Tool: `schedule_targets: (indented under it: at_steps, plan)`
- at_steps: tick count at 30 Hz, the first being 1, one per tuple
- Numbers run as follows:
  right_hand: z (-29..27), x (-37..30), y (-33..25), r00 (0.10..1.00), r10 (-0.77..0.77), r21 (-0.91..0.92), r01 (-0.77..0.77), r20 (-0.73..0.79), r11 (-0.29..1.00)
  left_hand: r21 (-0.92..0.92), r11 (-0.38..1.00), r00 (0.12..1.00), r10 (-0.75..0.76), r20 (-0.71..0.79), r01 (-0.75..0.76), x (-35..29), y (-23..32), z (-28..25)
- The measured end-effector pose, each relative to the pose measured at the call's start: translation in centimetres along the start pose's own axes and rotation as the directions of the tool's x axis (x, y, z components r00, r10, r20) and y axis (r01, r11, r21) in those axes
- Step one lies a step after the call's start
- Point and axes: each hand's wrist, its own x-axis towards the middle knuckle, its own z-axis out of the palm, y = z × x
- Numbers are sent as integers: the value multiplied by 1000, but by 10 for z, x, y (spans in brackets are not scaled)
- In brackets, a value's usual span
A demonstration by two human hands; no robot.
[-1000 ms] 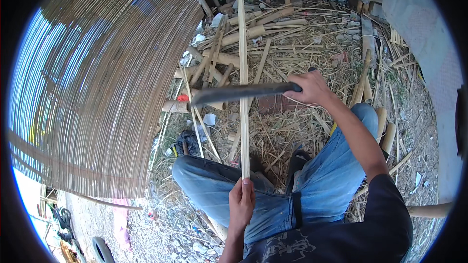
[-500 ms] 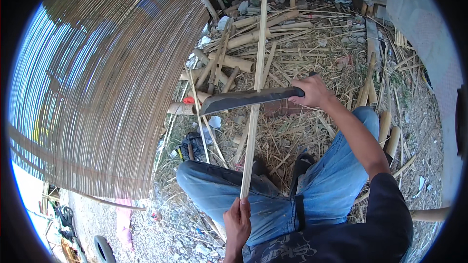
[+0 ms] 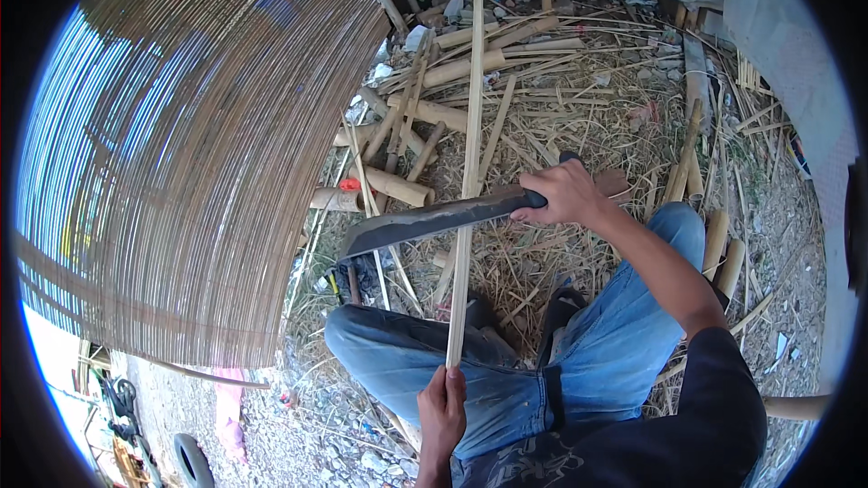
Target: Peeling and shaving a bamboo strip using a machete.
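Observation:
My left hand [image 3: 441, 407] is closed round the near end of a long pale bamboo strip [image 3: 474, 108], which points away from me over my leg. My right hand [image 3: 565, 194] grips the dark handle of a machete [image 3: 425, 224]. Its broad, dark blade lies crosswise over the strip near the middle, its tip toward the left. Whether the edge has gone into the strip I cannot tell. Under the blade's handle end, a reddish-brown block [image 3: 610, 183] shows partly on the ground.
A hanging slatted bamboo blind [image 3: 199, 163] fills the left side. Cut bamboo tubes [image 3: 398, 188] and loose strips lie on straw-strewn ground ahead. My bent legs in blue jeans [image 3: 624, 334] are below the work. A pale sheet [image 3: 778, 45] hangs at right; a tyre [image 3: 192, 461] lies lower left.
The machete and my right hand have come down the strip toward me and slightly left. The strip's far end has swung a little left. My left hand stays in place.

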Motion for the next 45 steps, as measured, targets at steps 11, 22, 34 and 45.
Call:
schedule_targets:
  at_steps: [11,22,34,45]
  plan:
    - [21,-14,5,860,467,170,-502,206,848,-370,886,906,-115,408,279,69,25,-10]
    - [88,-46,-10,708,314,365,-630,632,686,-357,862,921,-268,281,360,18,-27,-15]
    - [94,0,-114,679,151,557,-692,719,459,103,993,978,-27,-209,49,-63,-60,-35]
    - [92,15,-141,915,-81,522,-151,395,839,46,990,924,-110,-366,136,-95,-94,-19]
